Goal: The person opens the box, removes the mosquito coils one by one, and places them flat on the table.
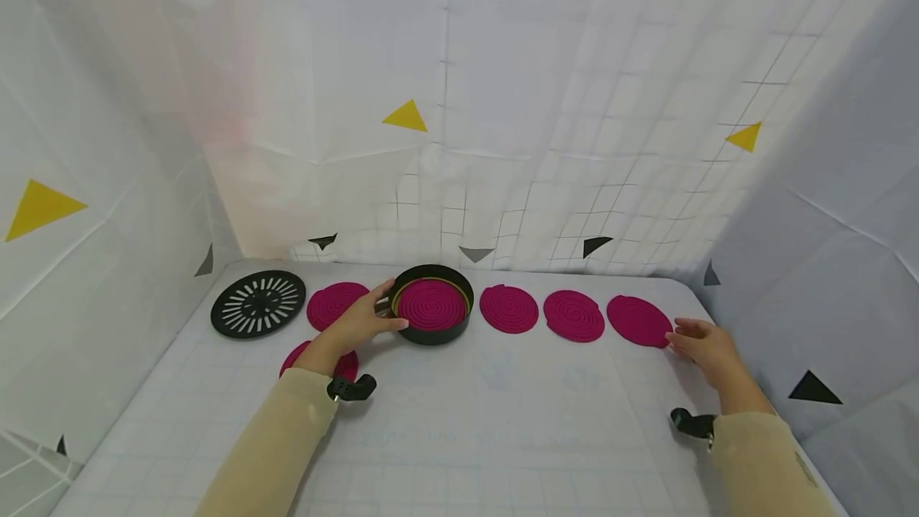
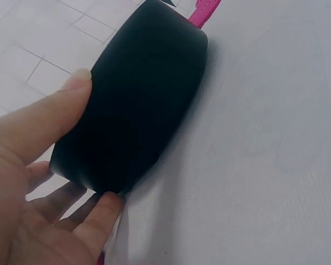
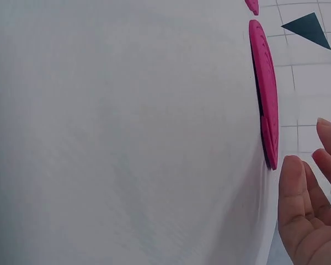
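My left hand (image 1: pixel 355 327) grips the left side of a round black mosquito coil holder (image 1: pixel 435 337), thumb and fingers spread around its wall. In the left wrist view the wall of the holder fills the space beside my thumb. A pink spiral mosquito coil (image 1: pixel 431 305) lies inside it, with a yellowish ring around it. At the right end of the row, my right hand (image 1: pixel 707 349) is beside another mosquito coil (image 1: pixel 639 321), fingers loosely bent. The right wrist view shows a small gap between the fingertips and that coil's edge.
Two more pink coils, a middle one (image 1: pixel 508 309) and its neighbour (image 1: pixel 574 316), lie between the holder and the right hand. Left of the holder are an upper coil (image 1: pixel 336 305) and a lower coil partly under my left wrist. A slotted black lid (image 1: pixel 260 301) lies far left.
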`<state>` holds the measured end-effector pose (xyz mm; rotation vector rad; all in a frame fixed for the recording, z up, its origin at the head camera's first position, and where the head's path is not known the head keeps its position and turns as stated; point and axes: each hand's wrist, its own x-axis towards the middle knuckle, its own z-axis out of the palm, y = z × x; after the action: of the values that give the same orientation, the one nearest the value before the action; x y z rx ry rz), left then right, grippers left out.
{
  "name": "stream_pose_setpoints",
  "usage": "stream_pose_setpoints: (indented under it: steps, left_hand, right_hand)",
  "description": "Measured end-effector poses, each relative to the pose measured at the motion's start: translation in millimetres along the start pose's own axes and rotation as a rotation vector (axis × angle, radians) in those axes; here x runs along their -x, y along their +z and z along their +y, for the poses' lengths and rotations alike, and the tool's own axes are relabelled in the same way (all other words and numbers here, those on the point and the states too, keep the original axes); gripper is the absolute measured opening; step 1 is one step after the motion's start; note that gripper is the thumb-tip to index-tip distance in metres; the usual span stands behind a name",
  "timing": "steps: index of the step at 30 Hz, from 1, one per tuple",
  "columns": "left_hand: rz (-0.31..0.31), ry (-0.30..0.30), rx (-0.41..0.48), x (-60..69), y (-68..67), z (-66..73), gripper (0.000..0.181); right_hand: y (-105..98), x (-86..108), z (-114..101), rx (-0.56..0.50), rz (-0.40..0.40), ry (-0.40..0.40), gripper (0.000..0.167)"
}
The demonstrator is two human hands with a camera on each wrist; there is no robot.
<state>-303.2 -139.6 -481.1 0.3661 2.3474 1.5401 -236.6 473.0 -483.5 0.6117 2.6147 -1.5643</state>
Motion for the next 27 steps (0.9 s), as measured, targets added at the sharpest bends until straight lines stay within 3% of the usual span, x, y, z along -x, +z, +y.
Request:
stream_pose_setpoints:
  steps: [6, 13, 21, 27]
  left_hand:
    - [0.0, -0.013, 0.009, 0.2, -0.5, -1.9, 0.101]
    - [-0.01, 0.012, 0.013, -0.2, -0.4, -1.5, 0.101]
    - [-0.006, 0.007, 0.004, 0.2, -1.3, -0.7, 0.103]
    - [-0.001, 0.003, 0.0, 0.2, -0.9, -1.5, 0.102]
  right_hand:
    - [3, 7.2, -1, 0.007, 0.003, -0.057, 0.065]
    - [8, 22.4, -7, -0.006, 0.015, -0.129, 0.063]
    - [18, 36.4, -17, -0.135, 0.033, -0.2, 0.06]
    - [30, 44.0, -25, -0.155, 0.042, -0.252, 0.057]
